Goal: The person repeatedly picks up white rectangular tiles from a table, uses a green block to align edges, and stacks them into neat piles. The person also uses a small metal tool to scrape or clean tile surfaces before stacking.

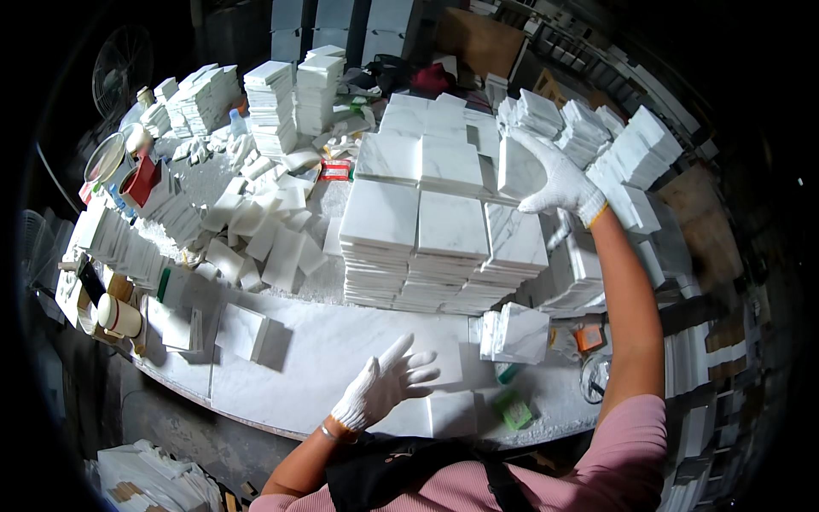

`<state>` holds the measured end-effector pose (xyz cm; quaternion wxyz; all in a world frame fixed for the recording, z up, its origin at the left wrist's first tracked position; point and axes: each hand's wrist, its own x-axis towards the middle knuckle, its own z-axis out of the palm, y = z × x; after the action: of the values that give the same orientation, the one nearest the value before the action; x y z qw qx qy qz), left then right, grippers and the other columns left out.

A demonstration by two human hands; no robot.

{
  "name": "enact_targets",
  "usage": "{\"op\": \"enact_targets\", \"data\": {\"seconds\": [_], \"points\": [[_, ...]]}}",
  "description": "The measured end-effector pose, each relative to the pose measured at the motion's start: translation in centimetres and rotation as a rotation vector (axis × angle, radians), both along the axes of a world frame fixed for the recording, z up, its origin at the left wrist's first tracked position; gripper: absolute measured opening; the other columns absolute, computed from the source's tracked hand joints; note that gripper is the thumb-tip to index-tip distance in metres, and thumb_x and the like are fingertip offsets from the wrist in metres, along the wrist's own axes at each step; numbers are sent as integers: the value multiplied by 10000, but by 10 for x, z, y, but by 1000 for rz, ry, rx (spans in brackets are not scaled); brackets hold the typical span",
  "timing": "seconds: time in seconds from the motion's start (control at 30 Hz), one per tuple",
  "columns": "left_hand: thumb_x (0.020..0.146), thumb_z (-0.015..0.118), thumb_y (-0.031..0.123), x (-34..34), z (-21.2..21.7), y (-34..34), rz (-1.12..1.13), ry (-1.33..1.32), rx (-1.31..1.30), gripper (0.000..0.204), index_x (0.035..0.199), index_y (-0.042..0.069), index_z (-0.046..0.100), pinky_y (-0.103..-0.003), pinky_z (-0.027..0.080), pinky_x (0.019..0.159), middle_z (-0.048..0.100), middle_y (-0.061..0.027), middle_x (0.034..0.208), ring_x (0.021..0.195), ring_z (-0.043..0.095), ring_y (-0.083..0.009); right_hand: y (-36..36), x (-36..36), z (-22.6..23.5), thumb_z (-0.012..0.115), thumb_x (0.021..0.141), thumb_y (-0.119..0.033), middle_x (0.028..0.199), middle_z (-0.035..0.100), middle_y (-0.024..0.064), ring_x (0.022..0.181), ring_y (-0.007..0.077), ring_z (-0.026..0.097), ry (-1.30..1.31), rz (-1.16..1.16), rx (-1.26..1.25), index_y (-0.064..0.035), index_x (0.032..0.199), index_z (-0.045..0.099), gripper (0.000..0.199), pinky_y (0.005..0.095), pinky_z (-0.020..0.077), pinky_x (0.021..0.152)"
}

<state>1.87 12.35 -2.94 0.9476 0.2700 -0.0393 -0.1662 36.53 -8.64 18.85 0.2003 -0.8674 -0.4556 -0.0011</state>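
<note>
My right hand [563, 183], in a white knit glove, reaches to the far right side of the big block of stacked tiles. Its thumb and fingers span a white marble tile [519, 168], gripping it by opposite edges. Stacks of grey-veined white tiles [452, 226] stand in close rows to the left of that hand. My left hand [380, 388], gloved too, hovers over the near part of the worktop [290, 341], fingers spread and holding nothing. Near it lie some flat tiles [452, 414] by the front edge.
Loose tile pieces [264, 235] lie heaped at left. Taller tile stacks [270, 107] stand behind. A white cup-like container [119, 316] is at the left edge. A green box [513, 410], an orange box [589, 338] and a small tile bundle [516, 333] sit front right.
</note>
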Motion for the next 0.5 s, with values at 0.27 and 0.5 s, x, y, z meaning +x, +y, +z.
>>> {"op": "enact_targets", "data": {"seconds": [0.27, 0.5], "points": [[913, 506, 647, -18, -35, 36, 229, 232, 34, 808, 1536, 182, 288, -524, 381, 1043, 453, -190, 1444, 1262, 499, -364, 28, 60, -27, 847, 491, -181, 1476, 421, 186, 1375, 308, 397, 140, 92, -160, -61, 1510, 341, 1144, 350, 272, 1159], [926, 496, 632, -8, -41, 37, 228, 251, 54, 782, 1534, 183, 294, -521, 379, 1042, 462, -185, 1436, 1258, 495, -355, 32, 60, -21, 859, 522, -228, 1408, 449, 214, 1329, 357, 418, 137, 137, -271, -61, 1508, 325, 1134, 395, 316, 1136]]}}
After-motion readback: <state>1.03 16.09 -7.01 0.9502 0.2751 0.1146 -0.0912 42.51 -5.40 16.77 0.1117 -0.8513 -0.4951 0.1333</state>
